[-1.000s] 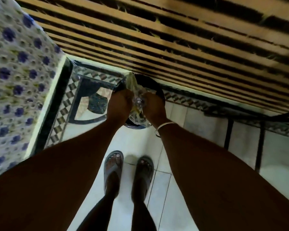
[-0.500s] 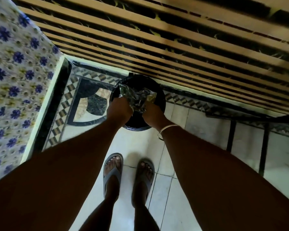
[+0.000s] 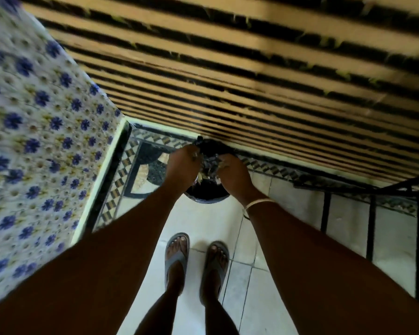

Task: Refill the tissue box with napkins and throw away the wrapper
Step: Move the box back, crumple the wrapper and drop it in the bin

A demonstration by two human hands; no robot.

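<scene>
1. we look straight down past our own two bare arms to a dark round bin (image 3: 207, 193) on a tiled floor (image 3: 211, 221), standing in a corner just beyond our sandalled feet (image 3: 195, 258).
2. our left hand (image 3: 182, 166) and right hand (image 3: 234, 174) meet over the mouth of the bin, knuckles up, close together but not touching.
3. between them is the wrapper (image 3: 208, 169), a crumpled, shiny, clear plastic bundle; it sits directly under and between both palms, low in the bin opening.
4. both hands are curled closed around the wrapper, one on each side. the frame is blurred, so we cannot see the fingertips themselves, but the plastic bunches up against both fists.
5. a thin pale bracelet (image 3: 258, 204) circles the right wrist, just behind that grip.
6. left of the left hand is a cloth with blue flowers (image 3: 34, 141); beyond both hands is a wall of tan and dark slats (image 3: 228, 81).
7. no tissue box or napkins are in sight.
8. we judge this to be the last step: throwing away the wrapper. the refilling cannot be checked from here.
9. the next move, as we read it, calls for pressing the bundle down below the rim, then opening both hands so the springy plastic stays inside and does not pop out.
</scene>
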